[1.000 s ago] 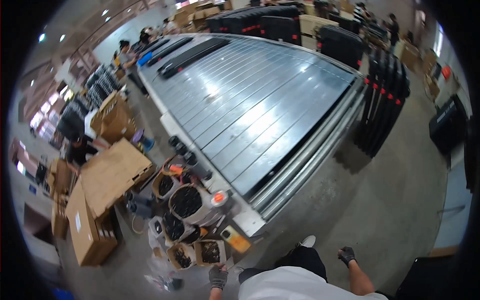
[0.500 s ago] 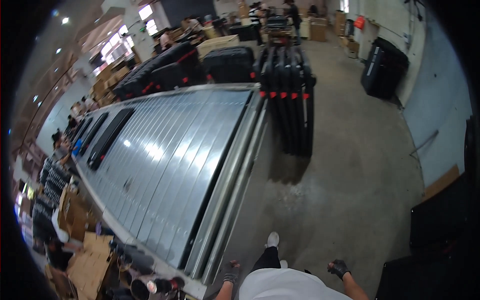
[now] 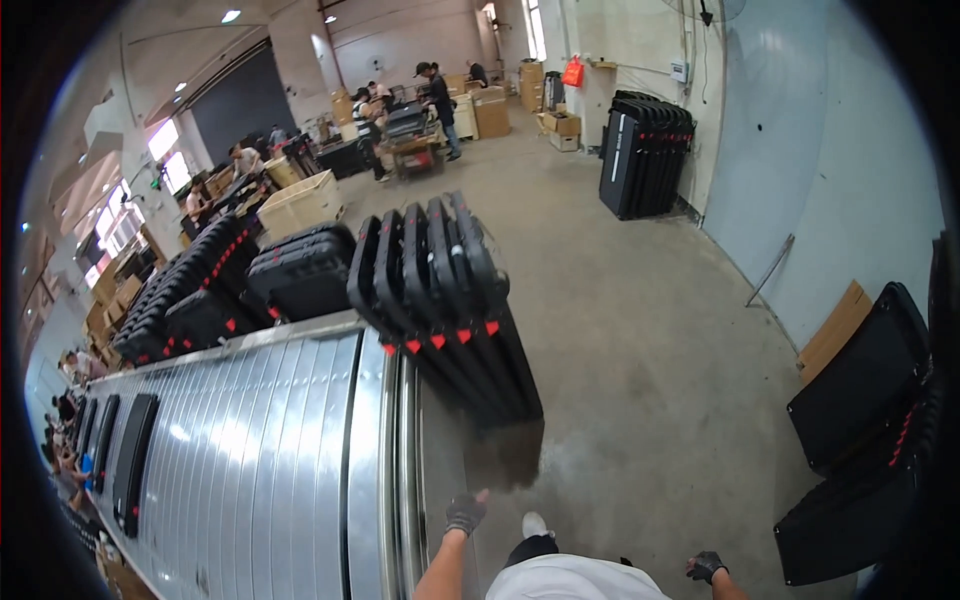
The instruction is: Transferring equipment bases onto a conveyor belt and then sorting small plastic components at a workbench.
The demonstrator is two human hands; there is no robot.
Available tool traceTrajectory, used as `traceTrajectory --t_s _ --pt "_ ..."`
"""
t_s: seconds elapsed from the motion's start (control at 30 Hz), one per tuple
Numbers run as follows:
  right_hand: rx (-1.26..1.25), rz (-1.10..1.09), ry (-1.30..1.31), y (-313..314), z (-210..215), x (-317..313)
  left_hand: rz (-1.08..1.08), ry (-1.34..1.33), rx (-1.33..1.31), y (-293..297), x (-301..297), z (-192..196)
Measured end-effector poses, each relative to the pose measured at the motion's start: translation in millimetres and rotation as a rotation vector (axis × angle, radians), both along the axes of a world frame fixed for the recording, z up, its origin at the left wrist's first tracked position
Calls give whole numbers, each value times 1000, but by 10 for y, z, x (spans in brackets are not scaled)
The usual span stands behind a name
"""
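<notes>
Writing: pale vertical strip (image 3: 617, 155) on the near face of the bundled black upright cases (image 3: 650, 155) at the far wall; too small to read.

Left hand (image 3: 465, 512), dark fingerless glove: fingers partly bent, thumb side forward, nothing seen in its grasp; exact opening cannot be told. It is just right of the silver metal rollers (image 3: 408, 470) edging the long slatted silver metal table (image 3: 250, 460); contact cannot be made out. Right hand (image 3: 706, 567), similar glove, over bare grey concrete floor (image 3: 640, 400), fingers curled; how tightly cannot be told, nothing seen in it.

Nearest cases: a row of tall black cases with red tabs (image 3: 445, 300), ahead of the left hand and apart from it, at the table's far right corner. They stand side by side, long axes roughly upright, slanting from upper left to lower right in view. Table's long axis extends leftward; its slat seams run away from the wearer.
</notes>
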State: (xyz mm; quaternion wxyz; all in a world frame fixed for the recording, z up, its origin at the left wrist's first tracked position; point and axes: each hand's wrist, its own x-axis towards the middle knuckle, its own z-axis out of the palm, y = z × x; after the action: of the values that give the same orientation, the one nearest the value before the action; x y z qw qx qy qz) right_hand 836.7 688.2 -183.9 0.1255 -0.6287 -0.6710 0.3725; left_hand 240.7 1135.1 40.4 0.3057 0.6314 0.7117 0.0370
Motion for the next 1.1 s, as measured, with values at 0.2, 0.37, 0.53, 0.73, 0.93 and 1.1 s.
traceTrajectory --t_s 0.2,0.37,0.53,0.73,0.93,1.1 --pt "-625 -1241 772 1319 760 -878 -197 -654 422 2341 316 874" --pt "-484 156 -343 1893 -118 -529 -443 -445 532 3808 860 2196" --pt "-350 324 -106 3347 -666 238 -404 -364 587 5002 887 2911" --pt "-106 574 -406 5977 -583 1199 -215 63 761 6450 1603 3017" --pt "-515 -872 847 7852 390 1357 -45 517 524 7917 1870 2600" --pt "-543 -969 794 8410 285 1572 177 221 356 8715 1615 2290"
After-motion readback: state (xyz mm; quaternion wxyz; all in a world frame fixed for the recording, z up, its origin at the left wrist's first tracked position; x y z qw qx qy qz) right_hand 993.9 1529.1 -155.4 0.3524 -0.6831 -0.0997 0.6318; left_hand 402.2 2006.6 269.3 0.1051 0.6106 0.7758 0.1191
